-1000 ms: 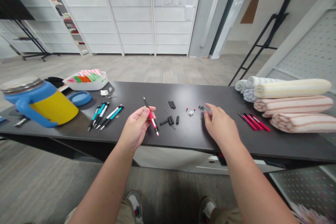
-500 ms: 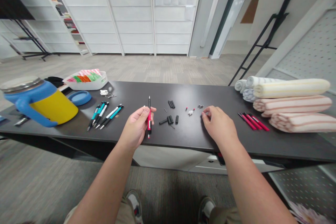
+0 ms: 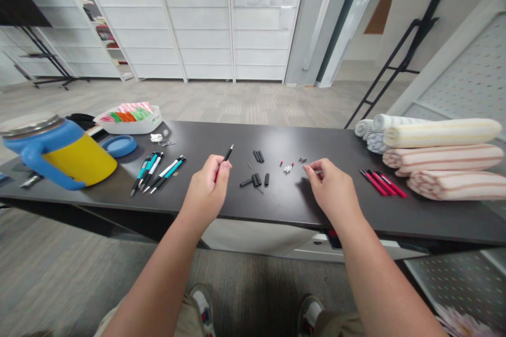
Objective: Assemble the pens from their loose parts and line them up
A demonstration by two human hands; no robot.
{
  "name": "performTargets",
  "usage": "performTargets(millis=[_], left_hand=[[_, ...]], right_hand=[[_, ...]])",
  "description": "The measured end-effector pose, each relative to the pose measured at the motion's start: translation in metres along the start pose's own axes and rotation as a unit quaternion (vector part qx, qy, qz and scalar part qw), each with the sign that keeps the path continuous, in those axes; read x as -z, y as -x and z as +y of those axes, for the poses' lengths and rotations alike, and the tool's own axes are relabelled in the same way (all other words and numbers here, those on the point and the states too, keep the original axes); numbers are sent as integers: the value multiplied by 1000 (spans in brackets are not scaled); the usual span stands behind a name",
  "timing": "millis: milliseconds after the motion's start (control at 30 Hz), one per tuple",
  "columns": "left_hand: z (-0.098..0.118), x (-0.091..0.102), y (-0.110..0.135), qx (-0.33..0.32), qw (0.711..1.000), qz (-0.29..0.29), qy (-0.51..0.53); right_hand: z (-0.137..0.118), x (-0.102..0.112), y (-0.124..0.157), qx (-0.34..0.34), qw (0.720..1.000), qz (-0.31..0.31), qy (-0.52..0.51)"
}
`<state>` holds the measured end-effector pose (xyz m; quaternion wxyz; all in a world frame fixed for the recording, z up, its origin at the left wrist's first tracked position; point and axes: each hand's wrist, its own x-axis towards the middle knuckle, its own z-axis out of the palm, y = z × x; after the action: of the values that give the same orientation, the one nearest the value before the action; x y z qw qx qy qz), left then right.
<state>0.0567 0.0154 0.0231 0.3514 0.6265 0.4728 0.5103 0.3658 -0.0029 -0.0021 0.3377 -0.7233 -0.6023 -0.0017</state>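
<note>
My left hand (image 3: 207,187) is closed around a red and black pen (image 3: 225,158), whose black tip points up and to the right, away from me. My right hand (image 3: 330,187) is pinched at the fingertips on a tiny part that I cannot make out, just in front of a cluster of small pen parts (image 3: 294,165) on the black table (image 3: 276,205). Black pen grips (image 3: 256,179) lie between my two hands.
Teal and black pens (image 3: 158,168) lie to the left and red pens (image 3: 381,181) to the right. A yellow and blue jug (image 3: 55,152), a blue lid (image 3: 118,145) and a white tray (image 3: 130,118) stand at the far left. Rolled towels (image 3: 438,155) are stacked at the right.
My left hand has turned the pen from tip-down to pointing up and away, hiding most of its red barrel. My right hand closed its fingers into a pinch near the small parts.
</note>
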Motion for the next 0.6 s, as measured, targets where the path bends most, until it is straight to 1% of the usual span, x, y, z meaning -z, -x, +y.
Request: performTargets(millis=[33,100,267,367,433,467,500,533,567,600], left_hand=[[1,0,1,-32,995,0,-90],[0,-3,1,-69,976,-26,-204],[-14,-14,0,-79,951,-79,-287],[-18,-14,0,-84,929,-105,-344],[-18,-13,0,-75,918,-122,-370],[-18,-12,0,-64,919,-124,-369],[-16,-12,-1,-48,929,-118,-349],[-15,-13,-1,-25,949,-105,-297],[-13,-14,-1,0,971,-88,-220],[-10,-16,0,22,988,-70,-139]], right_hand=[[-1,0,1,-5,999,-3,-31],[-2,1,4,-4,995,-14,-94],[-14,-4,16,-1,975,-56,-216],[-26,-9,21,-1,944,-119,-308],[-32,-12,24,4,926,-165,-341],[-35,-12,25,8,921,-183,-344],[-36,-13,26,13,919,-195,-342],[-38,-13,27,18,920,-200,-337],[-39,-13,28,24,922,-199,-330],[-41,-12,28,33,926,-196,-320]])
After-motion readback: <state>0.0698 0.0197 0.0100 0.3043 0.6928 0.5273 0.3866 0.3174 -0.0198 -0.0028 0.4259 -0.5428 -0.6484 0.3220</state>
